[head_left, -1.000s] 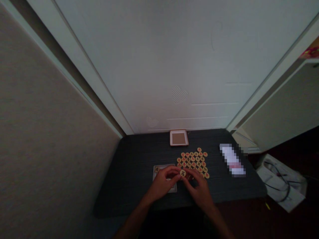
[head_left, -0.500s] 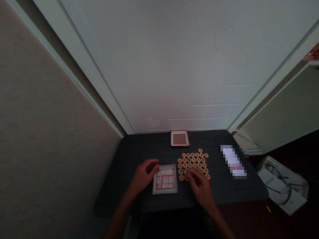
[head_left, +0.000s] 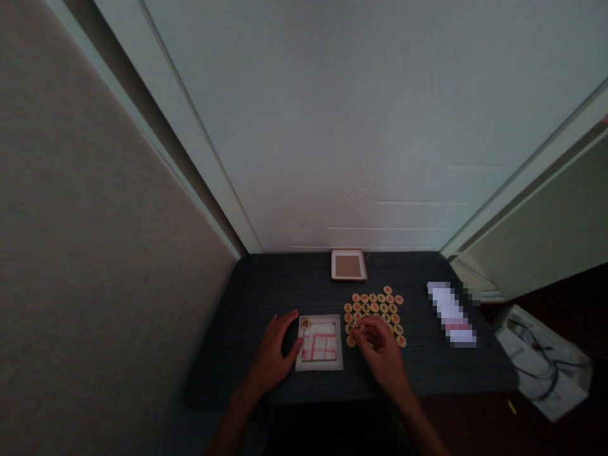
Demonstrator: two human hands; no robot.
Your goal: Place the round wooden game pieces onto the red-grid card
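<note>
My left hand (head_left: 275, 342) rests on the dark table (head_left: 256, 285) against the left edge of a small white square tray (head_left: 319, 342) with red lines; its fingers are loosely apart. One round wooden piece (head_left: 304, 323) lies in the tray's far left corner. My right hand (head_left: 380, 348) hovers over the near edge of a cluster of several round wooden pieces (head_left: 375, 307) with red marks, fingers curled in a pinch on them. What the fingertips hold is hidden.
A second square tray with a brown inside (head_left: 349, 265) sits at the table's far edge by the white wall. A blurred white object (head_left: 452, 313) lies at the right. A white bag with dark cords (head_left: 546, 361) is on the floor beyond the right edge.
My hands parted from a shared piece over the tray. The left hand slid to the tray's left side; the right moved onto the cluster. A piece now lies in the tray's corner.
</note>
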